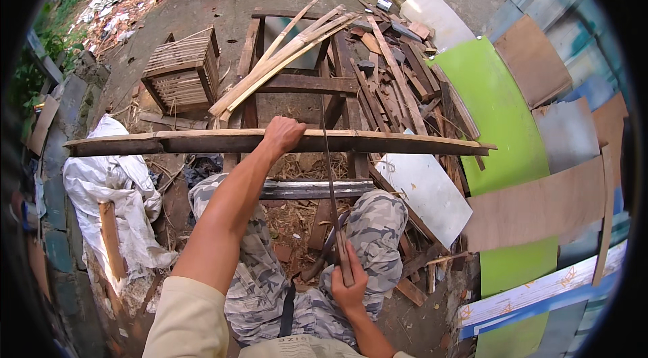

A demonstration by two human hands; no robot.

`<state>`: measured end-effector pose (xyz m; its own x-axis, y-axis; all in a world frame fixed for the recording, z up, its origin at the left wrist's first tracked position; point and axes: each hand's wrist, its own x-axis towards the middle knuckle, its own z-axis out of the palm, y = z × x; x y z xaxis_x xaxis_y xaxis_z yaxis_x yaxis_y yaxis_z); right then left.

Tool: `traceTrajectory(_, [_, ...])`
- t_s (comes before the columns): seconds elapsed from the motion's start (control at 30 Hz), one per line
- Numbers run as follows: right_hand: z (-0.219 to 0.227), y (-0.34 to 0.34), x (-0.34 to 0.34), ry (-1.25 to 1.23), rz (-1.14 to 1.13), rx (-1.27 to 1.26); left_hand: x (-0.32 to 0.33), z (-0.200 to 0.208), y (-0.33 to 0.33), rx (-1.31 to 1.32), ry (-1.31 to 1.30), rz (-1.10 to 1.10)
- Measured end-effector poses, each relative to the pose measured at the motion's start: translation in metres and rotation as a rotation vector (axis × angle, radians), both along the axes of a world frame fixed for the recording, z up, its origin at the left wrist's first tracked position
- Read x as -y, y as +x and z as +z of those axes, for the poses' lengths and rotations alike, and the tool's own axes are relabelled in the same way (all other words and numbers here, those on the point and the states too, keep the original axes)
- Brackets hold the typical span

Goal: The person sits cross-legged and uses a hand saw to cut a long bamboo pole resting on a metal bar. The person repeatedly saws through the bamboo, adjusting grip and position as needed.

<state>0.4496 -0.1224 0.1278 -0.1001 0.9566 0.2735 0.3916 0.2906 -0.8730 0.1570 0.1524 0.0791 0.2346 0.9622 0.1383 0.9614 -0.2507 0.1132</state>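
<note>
A long split bamboo pole [405, 142], dark along its side and pale along its upper edge, lies crosswise in front of me over a low wooden frame [307, 83]. My left hand [284, 134] is closed on it near its middle. Low by my right thigh, my right hand [349, 284] is wrapped round the wooden handle of a handsaw [330, 182]. The long, narrow blade appears edge-on, so its teeth cannot be made out. It points away from me and crosses the bamboo just right of my left hand.
Pale wood strips [287, 61] rest on the frame's far part. A slatted wooden crate [181, 69] stands to its left, and scrap wood [412, 81] is heaped to its right. A white sack [111, 176] lies at left; green panels [499, 115] lean at right.
</note>
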Motion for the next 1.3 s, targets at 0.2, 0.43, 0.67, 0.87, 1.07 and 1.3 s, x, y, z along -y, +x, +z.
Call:
traceTrajectory(0.2, [0.057, -0.008, -0.017, -0.168, 0.008, 0.012, -0.023, -0.008, -0.004, 0.008, 0.03, 0.016])
traceTrajectory(0.43, [0.055, 0.02, -0.044, -0.178, -0.001, -0.077, -0.012, 0.011, -0.003, -0.03, -0.031, 0.04])
traceTrajectory(0.67, [0.045, 0.024, -0.013, -0.227, 0.014, -0.01, -0.003, 0.022, 0.005, 0.038, -0.153, 0.032])
traceTrajectory(0.87, [0.043, 0.027, -0.014, -0.155, 0.0, 0.006, -0.001, 0.052, 0.011, 0.005, -0.412, 0.176])
traceTrajectory(1.07, [0.096, 0.02, -0.02, -0.273, 0.006, -0.018, 0.0, 0.032, 0.008, -0.023, -0.344, 0.162])
traceTrajectory(1.3, [0.042, 0.001, -0.072, -0.32, 0.025, -0.042, -0.003, 0.026, 0.021, -0.031, -0.289, 0.131])
